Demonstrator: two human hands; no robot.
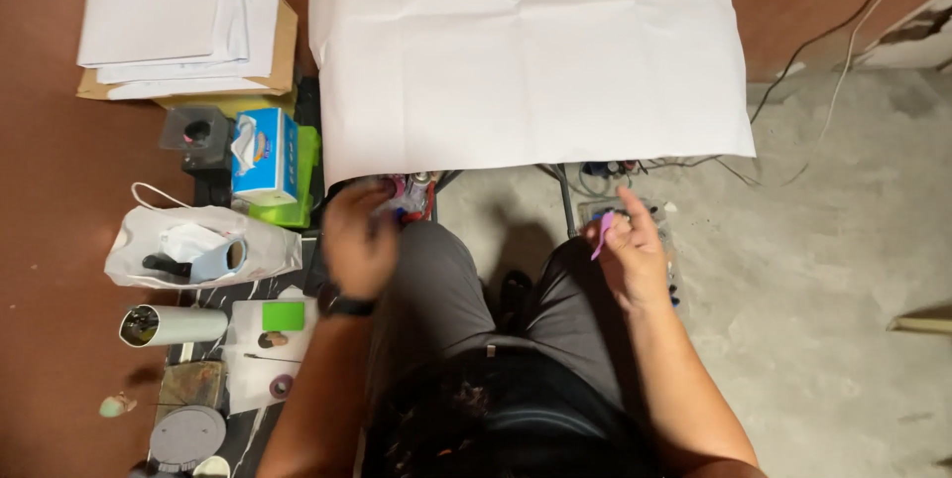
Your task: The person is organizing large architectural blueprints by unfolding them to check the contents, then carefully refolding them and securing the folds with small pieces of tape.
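I sit at a table covered by a large white paper sheet (526,52). My left hand (359,240), with a black watch on the wrist, hovers above my left knee and closes on a small clear packet with pink and blue bits (405,202). Out past my right knee, my right hand (627,250) pinches a thin purple strip (602,236) between thumb and fingers. A clear bag of small items (666,225) lies on the floor behind that hand.
To the left are a stack of white papers on cardboard (178,32), a blue tissue box (265,153), a white bag (198,245), a metal cylinder (174,325) and a green card (284,316). Cables (813,42) run over the concrete floor at right.
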